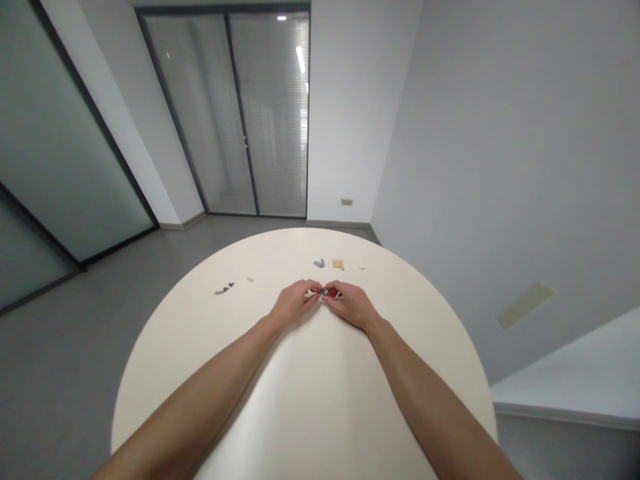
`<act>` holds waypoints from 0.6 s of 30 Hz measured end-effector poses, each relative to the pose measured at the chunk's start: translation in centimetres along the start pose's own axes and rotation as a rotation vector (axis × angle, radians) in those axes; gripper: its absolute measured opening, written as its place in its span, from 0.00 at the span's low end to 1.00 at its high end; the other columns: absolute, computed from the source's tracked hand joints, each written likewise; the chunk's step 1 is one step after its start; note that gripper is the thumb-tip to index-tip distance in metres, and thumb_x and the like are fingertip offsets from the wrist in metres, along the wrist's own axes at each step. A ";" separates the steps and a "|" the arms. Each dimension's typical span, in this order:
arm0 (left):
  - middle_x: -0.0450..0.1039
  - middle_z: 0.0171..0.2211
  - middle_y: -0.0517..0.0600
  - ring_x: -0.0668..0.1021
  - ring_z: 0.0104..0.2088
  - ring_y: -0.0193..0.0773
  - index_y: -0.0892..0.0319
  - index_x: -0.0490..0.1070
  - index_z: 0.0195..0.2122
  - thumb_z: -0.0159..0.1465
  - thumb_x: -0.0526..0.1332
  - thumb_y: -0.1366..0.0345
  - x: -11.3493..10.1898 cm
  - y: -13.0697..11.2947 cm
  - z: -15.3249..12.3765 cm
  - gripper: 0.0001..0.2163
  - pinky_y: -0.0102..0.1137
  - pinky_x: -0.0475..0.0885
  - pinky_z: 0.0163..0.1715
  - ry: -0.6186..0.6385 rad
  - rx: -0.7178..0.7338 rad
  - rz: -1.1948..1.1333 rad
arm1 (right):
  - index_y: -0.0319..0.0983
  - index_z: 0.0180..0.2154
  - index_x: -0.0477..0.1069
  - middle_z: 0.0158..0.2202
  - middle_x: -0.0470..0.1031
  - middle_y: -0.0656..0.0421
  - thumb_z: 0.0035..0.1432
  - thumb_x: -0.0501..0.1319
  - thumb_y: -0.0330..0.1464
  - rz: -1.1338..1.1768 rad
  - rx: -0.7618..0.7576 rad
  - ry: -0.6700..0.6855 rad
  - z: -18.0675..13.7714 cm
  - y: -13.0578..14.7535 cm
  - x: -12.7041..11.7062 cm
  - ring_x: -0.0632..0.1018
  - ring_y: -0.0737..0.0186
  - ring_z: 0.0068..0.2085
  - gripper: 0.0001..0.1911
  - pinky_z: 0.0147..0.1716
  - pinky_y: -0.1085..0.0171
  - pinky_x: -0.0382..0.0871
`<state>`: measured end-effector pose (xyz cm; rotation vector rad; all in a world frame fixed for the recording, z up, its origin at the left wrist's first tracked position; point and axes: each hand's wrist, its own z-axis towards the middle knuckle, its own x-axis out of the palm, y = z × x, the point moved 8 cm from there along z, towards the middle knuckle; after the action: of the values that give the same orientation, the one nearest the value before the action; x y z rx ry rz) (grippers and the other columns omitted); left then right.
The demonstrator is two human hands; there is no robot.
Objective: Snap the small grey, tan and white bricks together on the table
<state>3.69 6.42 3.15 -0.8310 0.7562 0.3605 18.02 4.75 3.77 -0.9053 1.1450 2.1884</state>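
My left hand [295,301] and my right hand [351,304] meet over the middle of the white round table [320,400]. Both have their fingertips pinched on a small blue piece [323,291], mostly covered by the fingers. Its exact kind is too small to make out. A reddish patch shows inside the curl of my right hand; whether it is a part or shaded skin, I cannot tell. Just beyond the hands lie small grey-blue pieces [319,263], yellow pieces [339,265] and white pieces [358,267].
Left of my hands are several small dark pieces [227,287], a grey strip [219,293] and a tiny yellow piece [250,280]. The table's curved far edge faces a glass door [270,120]. A grey wall [500,167] rises on the right.
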 end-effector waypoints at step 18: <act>0.78 0.44 0.47 0.77 0.45 0.37 0.52 0.74 0.47 0.67 0.56 0.64 -0.2 -0.4 0.1 0.10 0.33 0.72 0.47 0.003 0.032 0.006 | 0.43 0.44 0.72 0.35 0.79 0.60 0.59 0.63 0.36 0.000 -0.002 -0.007 0.0 0.2 -0.2 0.77 0.63 0.37 0.10 0.39 0.65 0.68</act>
<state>3.81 6.26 3.49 -0.7995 0.7659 0.3517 18.06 4.60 4.00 -0.8981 1.1393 2.1914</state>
